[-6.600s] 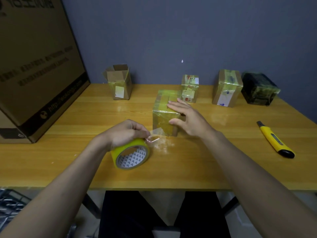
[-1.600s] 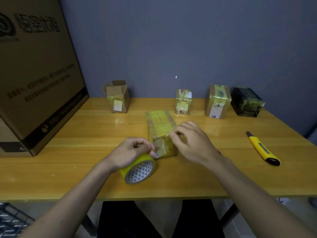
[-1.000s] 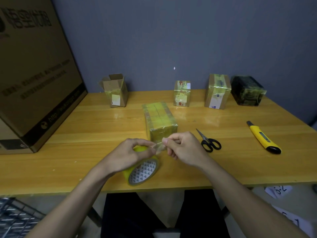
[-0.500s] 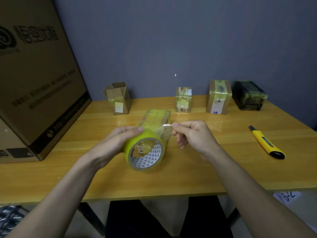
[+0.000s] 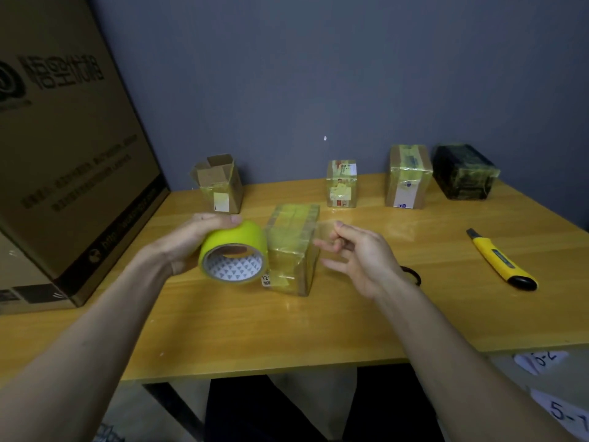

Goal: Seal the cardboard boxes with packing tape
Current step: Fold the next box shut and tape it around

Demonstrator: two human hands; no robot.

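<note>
My left hand (image 5: pixel 188 244) grips the yellow-green packing tape roll (image 5: pixel 234 252), held just above the wooden table (image 5: pixel 255 330). My right hand (image 5: pixel 358 253) pinches the free end of the clear tape strip (image 5: pixel 306 237) between thumb and forefinger. The strip stretches from the roll to the right, in front of a small cardboard box (image 5: pixel 294 218). That box is wrapped in yellowish tape and shows through the strip; its right side is partly hidden by my right fingers.
An open-topped cardboard box (image 5: pixel 220 183), two taped boxes (image 5: pixel 341 183) (image 5: pixel 408 177) and a black wrapped box (image 5: pixel 463 170) line the back wall. A yellow utility knife (image 5: pixel 500 260) lies right. Scissors (image 5: pixel 412 275) peek out behind my right wrist. A huge carton (image 5: pixel 63 154) fills the left.
My hands have drawn apart, the roll going left and the pinched end right, so the clear strip is longer and spans the front of the box.
</note>
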